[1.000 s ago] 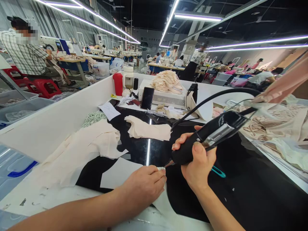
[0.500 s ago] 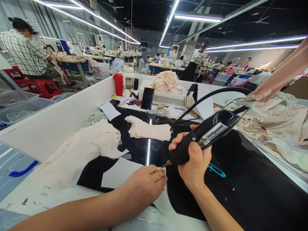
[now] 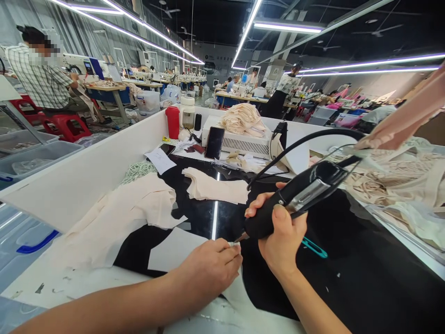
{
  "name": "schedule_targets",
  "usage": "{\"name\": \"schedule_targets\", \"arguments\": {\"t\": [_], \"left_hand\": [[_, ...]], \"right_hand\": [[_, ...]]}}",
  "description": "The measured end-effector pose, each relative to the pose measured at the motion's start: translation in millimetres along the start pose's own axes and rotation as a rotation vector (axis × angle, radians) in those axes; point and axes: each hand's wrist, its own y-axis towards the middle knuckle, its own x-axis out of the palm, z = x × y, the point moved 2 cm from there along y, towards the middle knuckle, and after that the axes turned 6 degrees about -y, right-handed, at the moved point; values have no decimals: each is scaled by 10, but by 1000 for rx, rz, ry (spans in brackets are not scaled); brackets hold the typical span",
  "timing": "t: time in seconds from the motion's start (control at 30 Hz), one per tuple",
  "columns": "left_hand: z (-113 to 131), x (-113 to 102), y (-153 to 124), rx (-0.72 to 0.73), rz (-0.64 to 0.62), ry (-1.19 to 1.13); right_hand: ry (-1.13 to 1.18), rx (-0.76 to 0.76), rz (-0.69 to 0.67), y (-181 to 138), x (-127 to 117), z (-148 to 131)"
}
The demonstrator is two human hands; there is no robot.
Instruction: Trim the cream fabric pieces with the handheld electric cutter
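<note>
My right hand (image 3: 281, 236) is wrapped round a black corded hand tool (image 3: 299, 197) with a metal plate on its side; the thin tip points down-left. My left hand (image 3: 212, 266) is pinched on the edge of a small pale fabric piece (image 3: 233, 244), right at the tool's tip. Both work above a glossy black table top (image 3: 347, 260). A white cut piece (image 3: 174, 243) lies just left of my left hand. The tool's black cable (image 3: 306, 139) arcs up and back toward the far side.
Cream fabric pieces (image 3: 139, 208) and a folded stack (image 3: 212, 188) lie to the left and centre. A teal-handled snip (image 3: 314, 248) lies right of my wrist. A white box (image 3: 239, 141), phone (image 3: 213, 143), red bottle (image 3: 173, 121) stand behind. Fabric heap (image 3: 399, 181) at right. Other people work at distant tables.
Almost nothing: both hands hold the same pose at the fabric edge, the tool shifting only slightly with a small camera movement.
</note>
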Motion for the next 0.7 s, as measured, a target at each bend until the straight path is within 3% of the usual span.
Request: {"name": "schedule_targets", "arguments": {"t": [0.2, 0.4, 0.57, 0.7], "left_hand": [[-4, 48, -4, 9, 14, -5], [-99, 16, -7, -59, 49, -124], [-331, -56, -59, -204, 114, -159], [-302, -166, -37, -162, 191, -214]], "right_hand": [[26, -13, -28, 18, -30, -27], [-139, -53, -74, 106, -162, -228], [-134, -76, -9, 89, -244, -382], [-105, -72, 23, -11, -330, -456]]}}
